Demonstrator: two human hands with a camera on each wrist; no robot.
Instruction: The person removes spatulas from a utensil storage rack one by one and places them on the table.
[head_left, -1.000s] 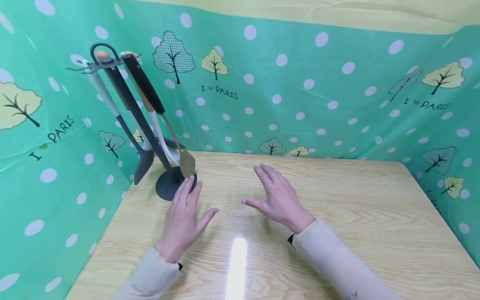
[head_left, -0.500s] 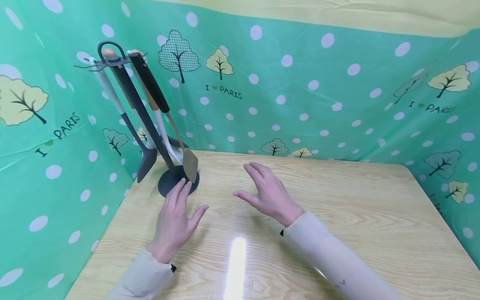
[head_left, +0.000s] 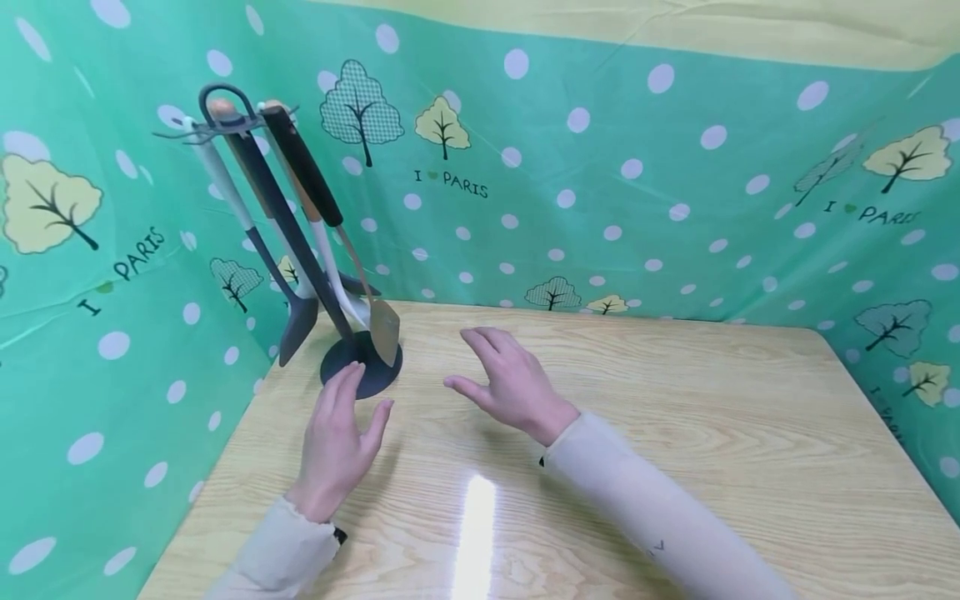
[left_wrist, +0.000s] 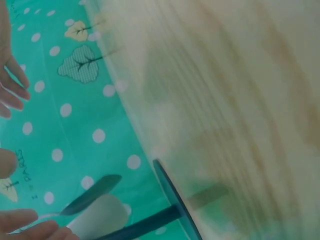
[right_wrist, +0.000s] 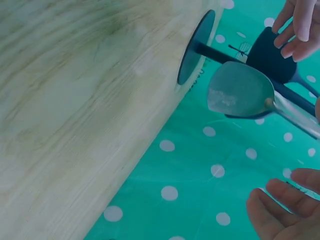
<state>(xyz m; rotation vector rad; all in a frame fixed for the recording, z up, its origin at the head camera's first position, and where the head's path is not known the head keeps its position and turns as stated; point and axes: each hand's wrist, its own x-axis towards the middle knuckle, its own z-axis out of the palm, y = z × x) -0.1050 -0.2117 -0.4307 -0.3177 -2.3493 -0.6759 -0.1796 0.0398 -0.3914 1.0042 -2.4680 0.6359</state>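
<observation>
Black base [head_left: 373,375] (partly behind left hand [head_left: 333,450])

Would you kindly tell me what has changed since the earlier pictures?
The right hand moved left, nearer the utensil rack; the left hand drew slightly left and back. Nothing was taken hold of or let go. The utensil rack and its hanging utensils stayed in place.

Green dotted cloth [head_left: 525,200] hangs behind a pale wooden tabletop [head_left: 712,392].
</observation>
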